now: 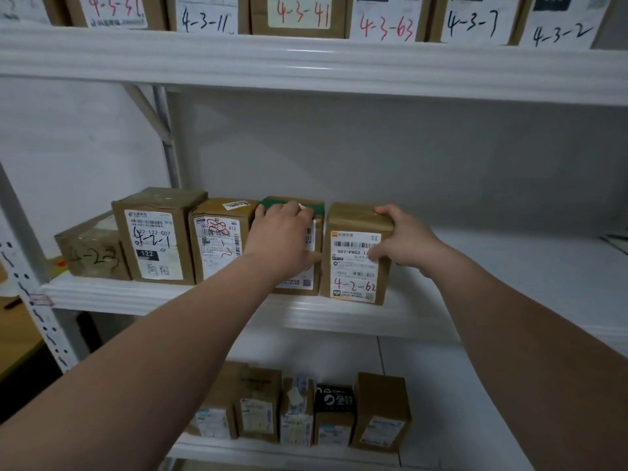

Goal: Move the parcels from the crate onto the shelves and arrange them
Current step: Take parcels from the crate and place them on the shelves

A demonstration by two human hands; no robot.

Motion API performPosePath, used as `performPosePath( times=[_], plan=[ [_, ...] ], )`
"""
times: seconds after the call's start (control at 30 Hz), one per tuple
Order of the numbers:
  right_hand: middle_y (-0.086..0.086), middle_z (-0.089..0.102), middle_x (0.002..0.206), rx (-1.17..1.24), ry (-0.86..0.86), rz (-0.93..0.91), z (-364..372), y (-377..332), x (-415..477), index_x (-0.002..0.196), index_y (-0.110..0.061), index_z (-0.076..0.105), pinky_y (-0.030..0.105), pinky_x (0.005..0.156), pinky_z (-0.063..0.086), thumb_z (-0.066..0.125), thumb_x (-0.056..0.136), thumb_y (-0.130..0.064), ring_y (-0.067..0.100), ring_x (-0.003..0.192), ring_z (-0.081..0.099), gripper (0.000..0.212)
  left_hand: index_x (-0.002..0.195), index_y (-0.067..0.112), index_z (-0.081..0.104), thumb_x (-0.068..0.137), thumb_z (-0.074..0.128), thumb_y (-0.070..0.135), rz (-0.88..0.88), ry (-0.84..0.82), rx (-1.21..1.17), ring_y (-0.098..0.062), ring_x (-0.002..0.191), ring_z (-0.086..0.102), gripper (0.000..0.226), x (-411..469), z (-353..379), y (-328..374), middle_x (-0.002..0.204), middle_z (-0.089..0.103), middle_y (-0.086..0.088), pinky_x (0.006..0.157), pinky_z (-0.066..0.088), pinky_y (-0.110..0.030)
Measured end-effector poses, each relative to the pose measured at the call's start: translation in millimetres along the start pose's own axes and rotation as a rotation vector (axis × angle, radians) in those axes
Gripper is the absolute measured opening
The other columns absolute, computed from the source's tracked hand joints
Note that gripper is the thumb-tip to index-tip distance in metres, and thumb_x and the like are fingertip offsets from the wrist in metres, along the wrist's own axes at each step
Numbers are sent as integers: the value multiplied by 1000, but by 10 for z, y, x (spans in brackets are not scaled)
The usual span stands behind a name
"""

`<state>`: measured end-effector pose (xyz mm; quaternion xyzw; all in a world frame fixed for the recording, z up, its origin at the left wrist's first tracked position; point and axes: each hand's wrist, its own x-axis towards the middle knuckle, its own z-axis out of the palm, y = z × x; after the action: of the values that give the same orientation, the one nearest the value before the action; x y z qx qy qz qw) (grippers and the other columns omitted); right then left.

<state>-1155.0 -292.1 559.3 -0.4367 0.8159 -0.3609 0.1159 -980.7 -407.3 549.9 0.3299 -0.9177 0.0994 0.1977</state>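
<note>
Seemingly tidied the row on the middle shelf [509,266]: steadied the green-taped parcel [317,208] with left hand [283,239], fingers curled over its top; gripped parcel 4-2-62 [353,263] at its corner with right hand [404,239].

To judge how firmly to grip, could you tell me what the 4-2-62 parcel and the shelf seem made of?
4-2-62 parcel: brown cardboard, matte, creased along its top; white printed paper label. Shelf: probably painted metal, white and glossy; highlights run along its rolled edge.
</note>
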Motion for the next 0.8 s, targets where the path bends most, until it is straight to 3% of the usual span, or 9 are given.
performPosePath(
  times=[0.27,0.4,0.57,0.8],
  plan=[
    [-2,48,109,-182,19,-36,121,-37,52,148,-32,30,28,76,44,72,76,-3,22,97,52,88,138,24,46,83,65,57,-59,45,16,-28,129,45,67,17,38,69,131,52,-3,116,26,-51],
    [0,55,114,-185,20,-32,145,-24,76,149,-32,28,28,76,44,69,78,-5,22,98,54,86,138,24,47,85,64,54,-76,51,8,-27,129,45,63,22,44,83,131,52,-2,117,25,-52],
    [-2,56,108,-183,19,-22,177,-36,90,149,-33,25,26,61,40,65,81,-4,19,88,55,84,138,23,46,87,63,51,-76,41,3,-28,129,44,61,11,40,97,131,51,-3,117,23,-52],
    [2,57,114,-193,0,29,159,-93,28,148,-36,23,33,75,50,63,79,-3,24,96,57,86,142,23,41,88,60,52,-42,-16,14,-27,132,41,64,-14,-11,80,137,48,-3,119,19,-51]
  ],
)
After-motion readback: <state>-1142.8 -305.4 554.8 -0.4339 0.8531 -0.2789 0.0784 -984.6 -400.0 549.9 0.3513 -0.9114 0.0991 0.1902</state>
